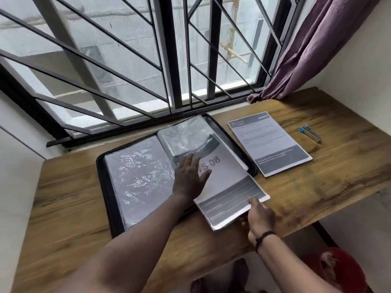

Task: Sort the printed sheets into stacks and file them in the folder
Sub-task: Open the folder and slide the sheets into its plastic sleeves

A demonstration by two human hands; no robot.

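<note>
Your left hand lies flat, fingers straight, on the sheets half inside the open folder at the desk's middle. Your right hand pinches their near corner. Another stack lies toward the desk's right edge.

Black folder lies open under the left hand; grey printed sheets jut from its sleeve, gripped by the right hand.
</note>
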